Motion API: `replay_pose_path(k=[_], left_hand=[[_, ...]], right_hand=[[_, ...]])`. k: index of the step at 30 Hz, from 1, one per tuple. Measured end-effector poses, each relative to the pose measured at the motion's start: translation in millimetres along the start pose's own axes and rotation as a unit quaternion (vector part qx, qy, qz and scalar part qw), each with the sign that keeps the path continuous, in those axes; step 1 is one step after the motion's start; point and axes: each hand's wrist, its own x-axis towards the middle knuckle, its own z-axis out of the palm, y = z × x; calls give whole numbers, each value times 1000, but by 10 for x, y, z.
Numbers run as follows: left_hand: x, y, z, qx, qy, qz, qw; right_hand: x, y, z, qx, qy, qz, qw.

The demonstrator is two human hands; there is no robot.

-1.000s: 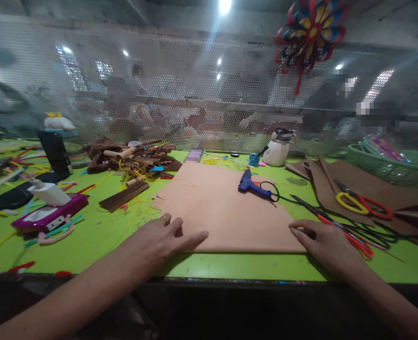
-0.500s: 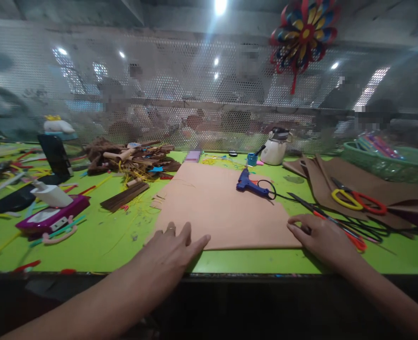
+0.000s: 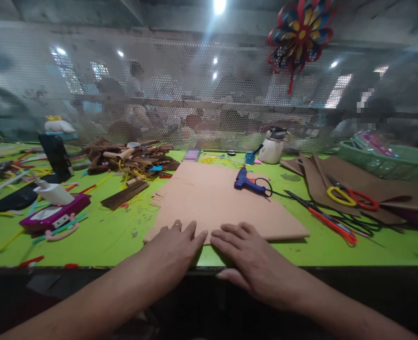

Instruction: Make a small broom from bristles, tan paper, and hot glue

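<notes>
A large folded sheet of peach-coloured paper or thin foam [image 3: 209, 198] lies flat on the green table, its fold along the near edge. My left hand [image 3: 175, 245] rests on its near left part, fingers spread, a ring on one finger. Beside it, my right hand [image 3: 247, 255] presses flat fingers on the near edge around the middle, thumb apart and below the table edge. Neither hand grips anything. On the far right part of the sheet lies a blue glue gun [image 3: 247, 182] with its black cord looped behind it.
To the right lie red-handled scissors [image 3: 331, 225], yellow-and-red scissors [image 3: 352, 197], brown sheets [image 3: 382, 182] and a green basket [image 3: 389, 163]. Brown scraps [image 3: 138, 158], a purple power strip [image 3: 56, 212] and a phone [image 3: 55, 156] stand left. A white jug [image 3: 272, 147] is behind.
My right hand has moved left from the sheet's right corner to the middle of its near edge, and its fingers have flattened out. My left hand has stayed nearly in place.
</notes>
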Motion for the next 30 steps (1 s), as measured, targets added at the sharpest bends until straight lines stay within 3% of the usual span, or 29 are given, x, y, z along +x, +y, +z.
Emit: replay_pose_path(k=[5, 10, 16, 20, 30], left_hand=[[30, 27, 29, 10, 5, -7, 1000], [40, 155, 56, 13, 15, -13, 1000], [-10, 260, 448, 5, 175, 2, 984], [-30, 244, 638, 21, 208, -9, 978], [-69, 179, 616, 50, 241, 24, 969]], right_hand=[[74, -87, 74, 19, -9, 34, 999], [46, -56, 69, 9, -13, 21, 1000], [55, -32, 38, 5, -16, 13, 1000], [50, -12, 31, -5, -22, 4, 1000], [-158, 144, 57, -4, -53, 9, 999]])
